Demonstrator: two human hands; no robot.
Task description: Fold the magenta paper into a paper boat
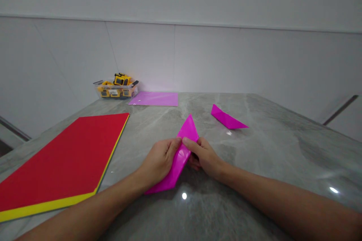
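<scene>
Wall (pixel 215 60): pale, panelled, standing behind the table. Table (pixel 283 150): grey, marbled, glossy, with bright spots of light reflected in its surface. Red sheet (pixel 68 150): lies flat at the left; a yellow edge (pixel 51 204) shows along its right and near sides. Lilac sheet (pixel 158 99): flat at the far end of the table, near the wall. Tub (pixel 113 92): clear, labelled, just beside the lilac sheet on its left; holds yellow toys (pixel 122 80), one of them rising above the rim.

Paper (pixel 182 155): bright pink, folded, tilted, pointed at its upper end; located in front of the person, at the centre of the table, between both hands. Whether its lower end touches the table cannot be told. Left hand (pixel 160 158): grips the paper's left side, thumb on top. Right hand (pixel 207 160): pinches the right side, thumb close to the other thumb, fingers curled below. Boat (pixel 226 118): pink, folded, rests beyond the right hand, apart from it.
</scene>
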